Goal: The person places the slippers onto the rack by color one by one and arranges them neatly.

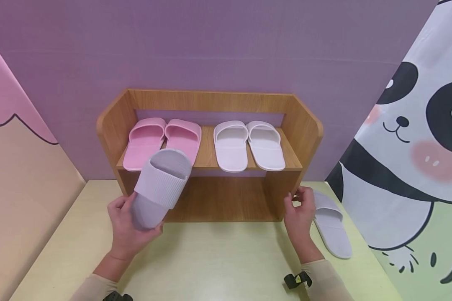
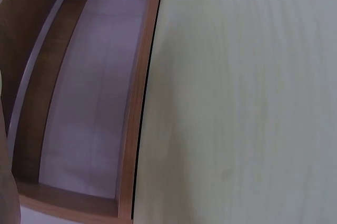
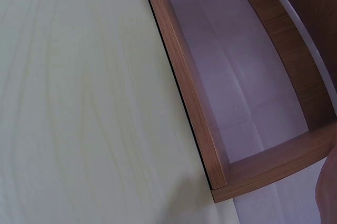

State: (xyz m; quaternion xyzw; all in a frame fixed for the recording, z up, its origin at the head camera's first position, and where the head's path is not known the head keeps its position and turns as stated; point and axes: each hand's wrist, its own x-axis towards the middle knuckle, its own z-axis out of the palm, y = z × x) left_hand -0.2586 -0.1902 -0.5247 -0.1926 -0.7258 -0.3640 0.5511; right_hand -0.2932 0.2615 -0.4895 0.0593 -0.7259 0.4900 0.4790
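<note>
In the head view my left hand (image 1: pixel 129 232) grips a pale grey-lavender slipper (image 1: pixel 160 186) by its heel end. The slipper is tilted, its toe end up, in front of the left part of a wooden shoe rack (image 1: pixel 211 100). My right hand (image 1: pixel 300 215) is at the front edge of the rack's right side panel, thumb and fingers pinching it low down. Pink slippers (image 1: pixel 143 144) stand as a pair on the upper shelf at left, and white slippers (image 1: pixel 231 146) as a pair at right. Another grey-lavender slipper (image 1: pixel 331 225) lies on the table, right of the rack.
The rack stands on a pale wood table (image 1: pixel 218 259) against a purple wall (image 1: pixel 211 46). Its lower shelf (image 1: pixel 226 198) is partly hidden behind the held slipper. A panda-printed panel (image 1: pixel 410 175) borders the table at right, a pink and beige one (image 1: pixel 19 159) at left.
</note>
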